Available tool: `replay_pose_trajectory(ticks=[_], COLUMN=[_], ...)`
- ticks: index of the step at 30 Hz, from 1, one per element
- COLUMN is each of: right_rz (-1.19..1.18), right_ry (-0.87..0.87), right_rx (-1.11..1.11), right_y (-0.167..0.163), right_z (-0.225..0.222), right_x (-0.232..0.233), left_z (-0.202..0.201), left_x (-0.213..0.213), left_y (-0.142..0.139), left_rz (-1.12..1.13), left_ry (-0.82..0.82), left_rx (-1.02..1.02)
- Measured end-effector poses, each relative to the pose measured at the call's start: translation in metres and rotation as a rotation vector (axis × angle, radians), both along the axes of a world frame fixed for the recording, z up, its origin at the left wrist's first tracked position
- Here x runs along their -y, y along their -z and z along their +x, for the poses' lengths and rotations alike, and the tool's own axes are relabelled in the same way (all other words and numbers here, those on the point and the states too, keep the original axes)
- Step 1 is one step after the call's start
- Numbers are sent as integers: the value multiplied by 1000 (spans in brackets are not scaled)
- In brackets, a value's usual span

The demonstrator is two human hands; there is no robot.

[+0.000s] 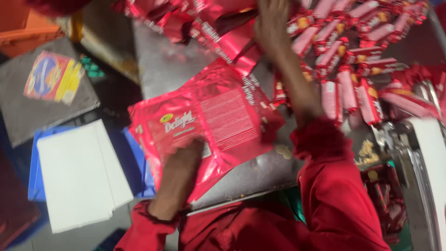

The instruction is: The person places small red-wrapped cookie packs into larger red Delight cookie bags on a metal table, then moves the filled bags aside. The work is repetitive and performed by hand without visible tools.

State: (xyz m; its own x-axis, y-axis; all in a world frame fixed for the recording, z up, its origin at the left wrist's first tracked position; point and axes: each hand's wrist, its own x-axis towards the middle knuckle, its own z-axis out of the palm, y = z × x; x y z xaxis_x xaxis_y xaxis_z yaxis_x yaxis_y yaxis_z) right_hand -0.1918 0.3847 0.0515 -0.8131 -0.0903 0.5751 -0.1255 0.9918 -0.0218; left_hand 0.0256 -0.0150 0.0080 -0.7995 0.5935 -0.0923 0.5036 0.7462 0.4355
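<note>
While the left hand (pixel 179 160) lay palm down on the near corner of a large red foil wrapper (pixel 209 121), pressing it flat against the table (pixel 172 65), the right hand (pixel 272 23) was stretched far forward, its red-sleeved forearm running straight up the middle of the view. The left wrist was bent slightly outward, fingers spread over the foil rather than closed around it. The right hand's fingers reached down among crumpled red wrappers at the far edge; motion blur made it impossible to tell whether they were closed on anything. The large wrapper lay open and tilted across the steel table, one corner hanging just over the near edge. To the right of the outstretched arm, small pink-and-red biscuit packs (pixel 353 60) lay crowded in rough rows over the table. Crumbs (pixel 282 151) lay beside the right elbow. Left of the table, below it, a stack of white sheets (pixel 79 174) rested on a blue crate (pixel 134 158), with a grey board (pixel 28 107) beyond it.
</note>
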Motion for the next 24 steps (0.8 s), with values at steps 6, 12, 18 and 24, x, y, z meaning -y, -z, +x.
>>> replay_pose_trajectory(ticks=[6, 12, 18, 24], right_rz=[28, -262, -396, 20], right_ry=[-2, 55, 335, 777], right_rx=[90, 332, 391, -178], right_y=[0, -3, -40, -79], right_z=[204, 389, 503, 483], right_x=[11, -17, -16, -107], left_z=[-3, 1, 20, 15], left_x=[-39, -37, -48, -44], left_y=[15, -35, -60, -36], left_rz=[147, 196, 19, 239], left_ry=[458, 587, 564, 526], left_rx=[-228, -283, -279, -262])
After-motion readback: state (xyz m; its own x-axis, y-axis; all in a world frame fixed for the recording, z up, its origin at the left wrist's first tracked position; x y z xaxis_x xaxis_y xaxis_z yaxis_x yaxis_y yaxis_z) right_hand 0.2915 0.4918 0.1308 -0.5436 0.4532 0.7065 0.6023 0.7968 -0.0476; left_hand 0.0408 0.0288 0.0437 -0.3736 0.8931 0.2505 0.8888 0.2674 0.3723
